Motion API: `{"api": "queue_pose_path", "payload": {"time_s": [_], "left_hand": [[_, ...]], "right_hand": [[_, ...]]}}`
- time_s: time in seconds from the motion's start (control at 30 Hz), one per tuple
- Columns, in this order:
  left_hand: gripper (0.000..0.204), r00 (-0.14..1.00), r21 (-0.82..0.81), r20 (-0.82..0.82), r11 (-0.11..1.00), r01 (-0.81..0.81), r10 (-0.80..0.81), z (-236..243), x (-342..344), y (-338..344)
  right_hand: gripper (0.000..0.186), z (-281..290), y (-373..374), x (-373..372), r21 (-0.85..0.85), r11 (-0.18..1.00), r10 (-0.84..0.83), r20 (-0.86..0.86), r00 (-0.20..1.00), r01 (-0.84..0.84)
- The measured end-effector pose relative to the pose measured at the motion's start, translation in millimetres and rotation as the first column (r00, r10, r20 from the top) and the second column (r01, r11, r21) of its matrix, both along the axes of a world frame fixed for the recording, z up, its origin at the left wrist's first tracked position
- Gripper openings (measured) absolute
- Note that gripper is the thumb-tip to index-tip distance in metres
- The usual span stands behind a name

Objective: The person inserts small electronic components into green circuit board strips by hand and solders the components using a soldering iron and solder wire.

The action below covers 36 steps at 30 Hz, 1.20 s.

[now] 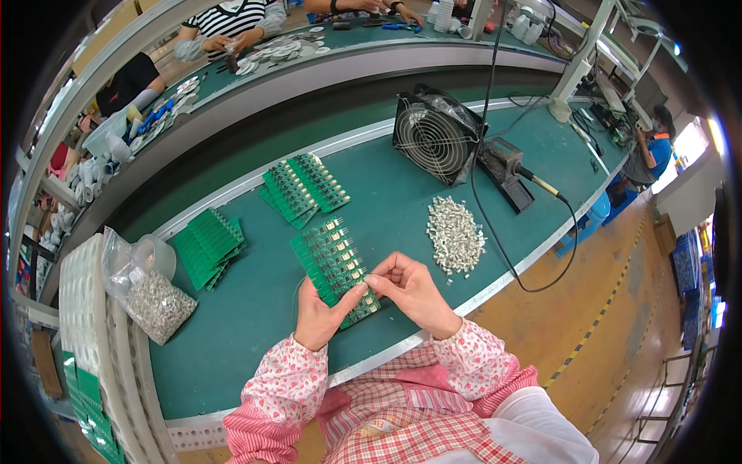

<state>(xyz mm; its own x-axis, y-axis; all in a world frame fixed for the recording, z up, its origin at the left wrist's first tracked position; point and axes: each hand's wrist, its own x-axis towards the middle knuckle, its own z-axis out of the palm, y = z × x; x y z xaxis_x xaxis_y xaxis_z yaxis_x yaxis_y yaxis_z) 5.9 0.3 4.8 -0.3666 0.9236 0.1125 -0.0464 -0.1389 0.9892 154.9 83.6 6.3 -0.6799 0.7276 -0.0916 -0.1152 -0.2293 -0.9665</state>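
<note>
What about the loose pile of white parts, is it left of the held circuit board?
No, the pile of white parts lies to the right of the circuit board in the left hand.

board (332, 267): green | table (232, 348): teal-green | far fan (434, 133): black | right parts (454, 236): off-white | near cuffs (287, 379): white, red print | near apron (417, 450): red-white check

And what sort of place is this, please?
Probably an electronics assembly workshop: there are circuit boards, a pile of white parts and a soldering iron at the bench.
</note>
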Motion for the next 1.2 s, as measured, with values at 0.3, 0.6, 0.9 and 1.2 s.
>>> {"api": "queue_pose_path", "payload": {"time_s": [0.3, 0.6, 0.9, 1.2], "left_hand": [[0.025, 0.996, 0.034, -0.004, 0.995, 0.09, -0.09, 2.7, 2.1, 1.4], [0.035, 0.962, -0.062, 0.272, 0.998, 0.003, 0.014, -2.3, -5.7, 3.6], [0.023, 0.957, -0.061, 0.287, 0.998, -0.019, 0.036, 1.0, -2.2, 3.6], [0.021, 0.962, -0.049, 0.268, 0.998, -0.039, 0.051, 3.5, -1.1, 3.6]], "right_hand": [[0.016, -7.1, -4.5, 0.1, 0.051, 0.996, -0.076, -0.028, 0.997, 0.077], [0.019, -4.2, 65.0, 41.9, 0.97, 0.196, -0.761, 0.244, 0.601, -0.145], [0.009, 6.9, 37.3, 22.4, 0.763, 0.604, -0.541, 0.182, 0.821, 0.229], [0.015, 5.7, 17.6, 11.7, 0.233, 0.971, -0.098, 0.165, 0.981, 0.058]]}}
